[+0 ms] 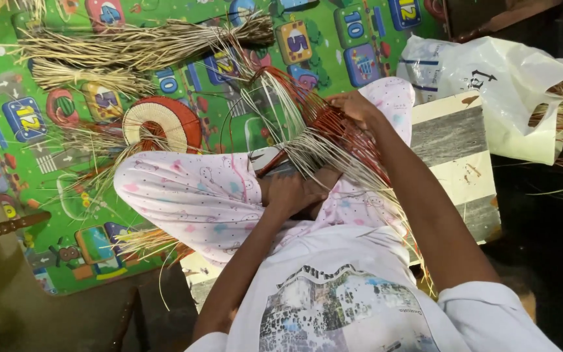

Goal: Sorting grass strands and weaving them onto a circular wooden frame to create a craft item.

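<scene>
Though fanned out, strands [324, 146] between fingers [350, 103]

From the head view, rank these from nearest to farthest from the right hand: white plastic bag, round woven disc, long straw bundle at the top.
From the right hand:
1. White plastic bag, to the right of it.
2. Round woven disc, left on the mat.
3. Long straw bundle, far upper left.

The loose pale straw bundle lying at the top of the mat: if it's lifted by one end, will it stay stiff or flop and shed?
The straw bundle probably sags: its strands are long and thin. It looks light for its size. One end seems bunched and the other fans out, so loose stalks may slip free.
</scene>
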